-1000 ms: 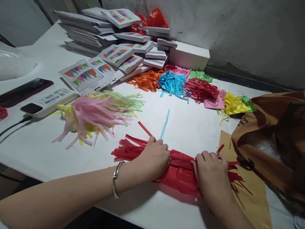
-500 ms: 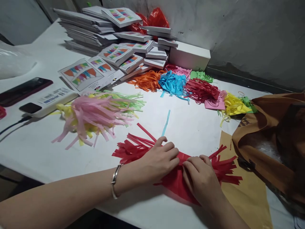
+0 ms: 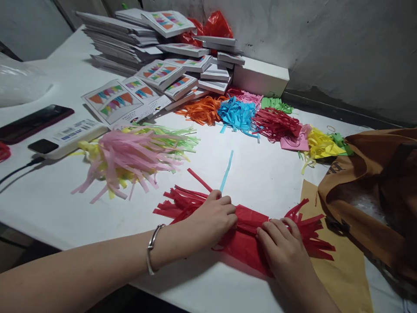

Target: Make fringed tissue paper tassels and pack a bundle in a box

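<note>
A red tissue-paper sheet (image 3: 243, 250), cut into fringe at both ends, lies on the white table before me. A rolled or folded band runs across its middle. My left hand (image 3: 208, 217), with a silver bracelet at the wrist, has its fingers curled onto the sheet's left part. My right hand (image 3: 283, 243) is closed on the right part near the fringe. Fingertips of both hands are partly hidden against the paper. A thin blue paper strip (image 3: 227, 170) lies just beyond my left hand. Pink, yellow and green tissue tassels (image 3: 127, 152) lie to the left.
Bundles of cut tissue, including blue (image 3: 237, 114) and yellow (image 3: 322, 141), line the back. Behind them are stacked picture boxes (image 3: 159, 71) and a white box (image 3: 260, 77). A phone (image 3: 35, 124) and white device (image 3: 68, 138) lie left; a brown bag (image 3: 339, 187) is at right.
My hands have moved apart, the left slightly left and the right slightly right. More of the red sheet's folded middle now shows between them.
</note>
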{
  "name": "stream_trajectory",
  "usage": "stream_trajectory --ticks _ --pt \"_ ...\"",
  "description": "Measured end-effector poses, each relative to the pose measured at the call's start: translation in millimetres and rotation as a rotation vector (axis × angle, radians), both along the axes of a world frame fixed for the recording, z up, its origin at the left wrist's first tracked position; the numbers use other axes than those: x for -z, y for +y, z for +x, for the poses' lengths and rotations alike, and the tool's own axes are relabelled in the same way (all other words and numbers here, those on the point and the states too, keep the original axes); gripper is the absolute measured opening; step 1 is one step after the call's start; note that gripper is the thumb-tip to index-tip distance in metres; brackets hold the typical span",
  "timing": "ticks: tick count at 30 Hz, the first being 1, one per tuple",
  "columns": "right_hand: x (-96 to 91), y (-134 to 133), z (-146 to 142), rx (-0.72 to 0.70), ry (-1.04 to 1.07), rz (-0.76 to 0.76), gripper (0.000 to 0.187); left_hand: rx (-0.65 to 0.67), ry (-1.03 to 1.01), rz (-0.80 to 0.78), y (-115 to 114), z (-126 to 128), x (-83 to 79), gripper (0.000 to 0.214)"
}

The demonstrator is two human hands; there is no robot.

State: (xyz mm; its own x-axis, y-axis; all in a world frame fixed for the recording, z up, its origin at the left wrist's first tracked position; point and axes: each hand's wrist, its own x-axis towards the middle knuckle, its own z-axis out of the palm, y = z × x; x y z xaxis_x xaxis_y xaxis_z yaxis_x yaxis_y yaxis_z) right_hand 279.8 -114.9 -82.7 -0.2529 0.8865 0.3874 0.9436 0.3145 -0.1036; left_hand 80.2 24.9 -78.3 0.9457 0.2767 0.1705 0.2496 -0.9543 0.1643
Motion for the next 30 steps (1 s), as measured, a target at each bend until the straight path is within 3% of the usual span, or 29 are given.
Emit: stream_trajectory --ticks 3,8,12,15,18,21,26,30 --pt "2.9 3 -1 0.114 0.058 -0.052 0.024 -0.084 0.083 -0.042 -1 6 -7.3 0.015" --pt "2.3 11 -2 0.274 -0.077 -0.112 0.022 -0.171 0.161 -0.077 1 17 -15.8 0.015" --pt "0.9 13 -1 0.319 -0.146 -0.136 0.019 -0.105 0.119 -0.031 4 17 -14.3 0.014" --pt "1.9 14 2 0.345 -0.122 -0.165 0.018 0.044 0.070 0.102 7 14 -14.1 0.012" --pt "0.8 15 5 0.329 -0.075 -0.205 0.019 0.172 0.021 0.201 8 13 -13.8 0.016" --pt "-5.1 19 -1 0.292 -0.020 -0.131 0.016 0.213 -0.034 0.259 7 14 -11.2 0.019" --pt "-8.5 24 -21 0.025 -0.030 -0.013 0.030 0.181 -0.065 0.212 8 14 -8.4 0.018" --pt "-1.6 24 -24 -0.046 -0.022 0.027 0.032 0.180 -0.091 0.174 10 10 -8.4 0.014"
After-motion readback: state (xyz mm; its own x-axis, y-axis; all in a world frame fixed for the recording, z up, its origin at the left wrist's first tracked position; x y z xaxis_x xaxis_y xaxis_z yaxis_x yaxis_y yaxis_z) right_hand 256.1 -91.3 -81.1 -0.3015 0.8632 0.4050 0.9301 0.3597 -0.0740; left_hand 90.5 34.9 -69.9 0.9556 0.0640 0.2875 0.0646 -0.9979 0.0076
